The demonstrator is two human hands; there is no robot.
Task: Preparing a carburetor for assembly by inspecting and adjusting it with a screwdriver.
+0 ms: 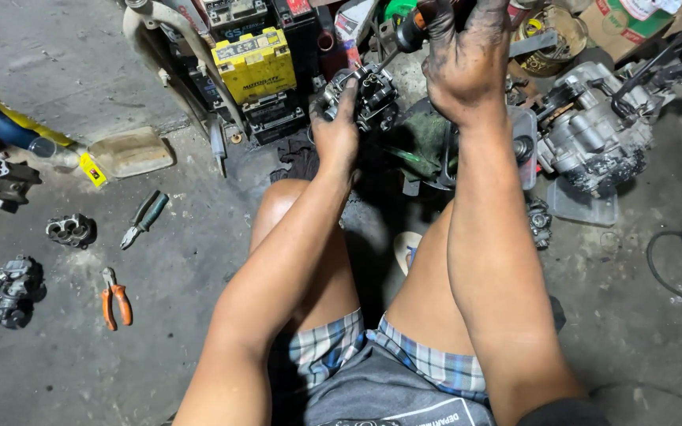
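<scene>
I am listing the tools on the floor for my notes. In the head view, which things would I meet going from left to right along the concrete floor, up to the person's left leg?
Grey metal carburettor body → small grey metal engine part → orange-handled pliers → dark green-handled pliers → left leg.

Bare-armed, bare-kneed; left hand and right hand smeared with black grease; blue-and-white plaid shorts under grey shirt at 6 o'clock.

yellow battery; orange-handled pliers; teal-handled pliers; blue-white plaid shorts; grey concrete floor; black grease on right hand; dark metal carburetor.
</scene>
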